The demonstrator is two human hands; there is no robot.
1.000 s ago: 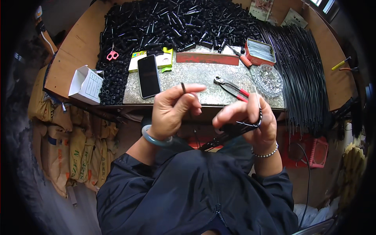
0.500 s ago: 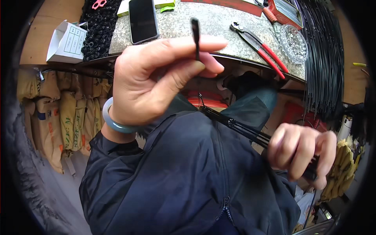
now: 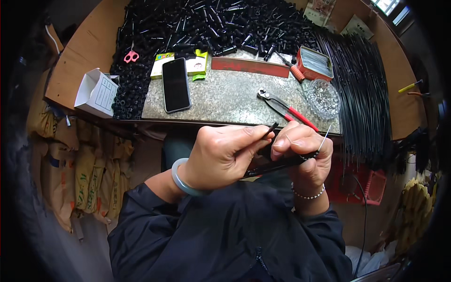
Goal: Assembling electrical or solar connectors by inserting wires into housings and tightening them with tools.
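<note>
My left hand (image 3: 218, 150) pinches a thin black rod (image 3: 271, 128) between thumb and fingertips, its tip standing out above them. Close beside it on the right, my right hand (image 3: 312, 152) is closed around a dark bundle of slim black rods (image 3: 275, 165), which runs leftward below the left hand. A thin, shiny wire or needle (image 3: 324, 139) sticks up from the right hand's fingers. Both hands are in front of the table's near edge, over my lap. How the far end of the bundle lies is hidden behind the left hand.
Pincers (image 3: 296, 114) with red handles lie near the table edge, beside a glass dish (image 3: 323, 98). Behind are a phone (image 3: 176, 84), a red tin (image 3: 314, 64) and an orange-handled tool (image 3: 297, 73). Black parts (image 3: 211, 26) heap at the back; long black strands (image 3: 364, 94) hang right.
The right hand has come up from low on the right to meet the left hand. The left hand has moved down and right, its rod now tilted. The view takes in more of the table.
</note>
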